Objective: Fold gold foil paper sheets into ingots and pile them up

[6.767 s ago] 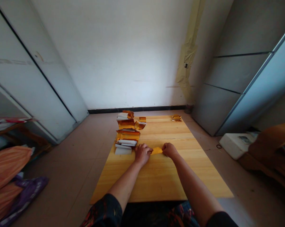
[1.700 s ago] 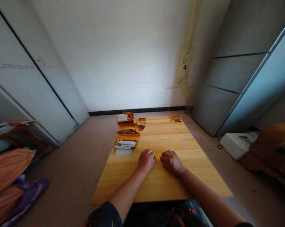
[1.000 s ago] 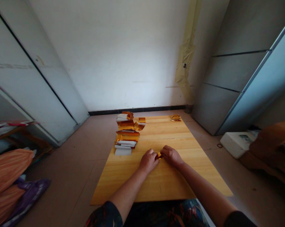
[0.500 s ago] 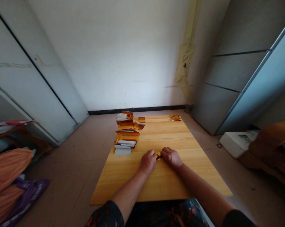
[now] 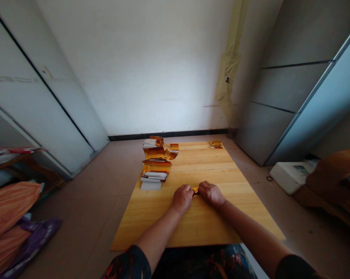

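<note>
A small folded piece of shiny gold foil paper (image 5: 195,191) is held low over the wooden board, near its middle. My left hand (image 5: 183,198) is closed on its left end, thumb and fingers pinched. On its right end my right hand (image 5: 211,193) is closed as well, knuckles up. Only the short gold stretch between the hands shows; the fingers hide the rest. Left of the hands, stacks of gold foil paper (image 5: 156,167) with white undersides lie along the board's left side. A small folded gold piece (image 5: 216,144) sits at the far right corner.
The wooden board (image 5: 204,228) reaches from my lap towards the white wall. Loose gold sheets (image 5: 171,155) lie by the far stacks. On the floor at right is a white box (image 5: 289,177); orange and purple bags (image 5: 12,217) lie at left. A grey cabinet (image 5: 276,93) stands at right.
Both hands stay almost in place on the foil paper. Slightly more of its gold surface shows between them, and it looks a little more level.
</note>
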`<state>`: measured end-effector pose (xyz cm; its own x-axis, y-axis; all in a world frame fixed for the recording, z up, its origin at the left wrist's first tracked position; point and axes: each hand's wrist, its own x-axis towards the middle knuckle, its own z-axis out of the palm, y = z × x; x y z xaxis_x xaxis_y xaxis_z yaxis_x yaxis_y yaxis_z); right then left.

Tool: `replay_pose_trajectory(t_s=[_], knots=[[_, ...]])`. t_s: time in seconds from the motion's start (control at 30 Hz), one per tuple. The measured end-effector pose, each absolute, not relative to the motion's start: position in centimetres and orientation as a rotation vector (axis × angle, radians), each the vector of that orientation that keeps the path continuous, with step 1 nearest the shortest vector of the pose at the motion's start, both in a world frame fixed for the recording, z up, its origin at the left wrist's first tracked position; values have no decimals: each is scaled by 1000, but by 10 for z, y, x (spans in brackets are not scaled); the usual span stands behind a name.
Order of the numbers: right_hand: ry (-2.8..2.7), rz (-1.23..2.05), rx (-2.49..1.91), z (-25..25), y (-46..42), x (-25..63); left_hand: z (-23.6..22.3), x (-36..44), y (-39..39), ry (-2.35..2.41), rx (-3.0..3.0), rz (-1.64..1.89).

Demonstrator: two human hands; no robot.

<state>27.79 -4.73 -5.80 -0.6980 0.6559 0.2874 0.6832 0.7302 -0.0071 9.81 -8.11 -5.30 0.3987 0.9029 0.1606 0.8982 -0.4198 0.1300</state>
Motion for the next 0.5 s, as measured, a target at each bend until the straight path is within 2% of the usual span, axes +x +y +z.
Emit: replay_pose_trajectory(t_s=[0.5], knots=[[-2632, -65, -1124, -47, -64, 279, -46, 100, -95, 1666, 2656, 364]])
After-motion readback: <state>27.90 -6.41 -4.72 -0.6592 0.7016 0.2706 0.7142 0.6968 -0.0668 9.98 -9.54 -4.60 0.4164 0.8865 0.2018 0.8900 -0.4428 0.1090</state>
